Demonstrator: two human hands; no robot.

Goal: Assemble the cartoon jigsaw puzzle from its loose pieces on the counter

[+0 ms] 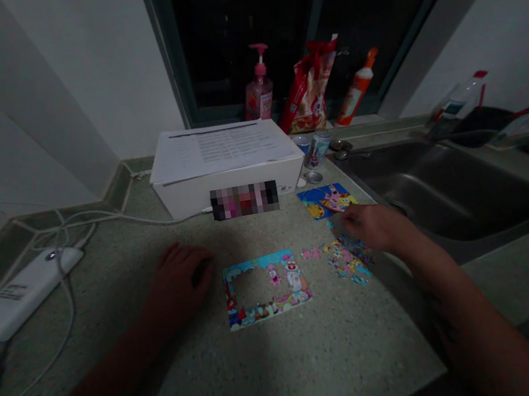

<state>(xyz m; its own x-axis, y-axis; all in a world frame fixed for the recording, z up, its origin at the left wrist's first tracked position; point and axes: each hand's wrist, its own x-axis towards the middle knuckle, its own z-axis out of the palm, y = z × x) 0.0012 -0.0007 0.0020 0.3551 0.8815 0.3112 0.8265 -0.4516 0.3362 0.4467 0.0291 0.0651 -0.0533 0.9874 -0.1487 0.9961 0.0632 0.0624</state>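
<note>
On the counter lies a partly assembled jigsaw puzzle point(301, 294), its border joined around a mostly bare middle. A small pink cartoon section point(273, 275) sits inside that border. To its left my left hand point(185, 272) rests on the counter, loosely curled with a gap between thumb and fingers and nothing in it. Loose puzzle pieces point(349, 261) are heaped to the right. Over the heap's far side, my right hand point(370, 224) has its fingers pinched together; whatever they hold is hidden. Just beyond them is a colourful picture card point(319, 202). A few pink pieces point(310, 254) lie between puzzle and heap.
A white box point(226, 150) with printed paper on top stands behind, a cabled phone point(244, 200) leaning on its front. Cans point(318, 150) stand beside it. The sink point(445, 188) is right; a power strip point(21, 293) and cables lie left. Bottles point(258, 94) line the windowsill.
</note>
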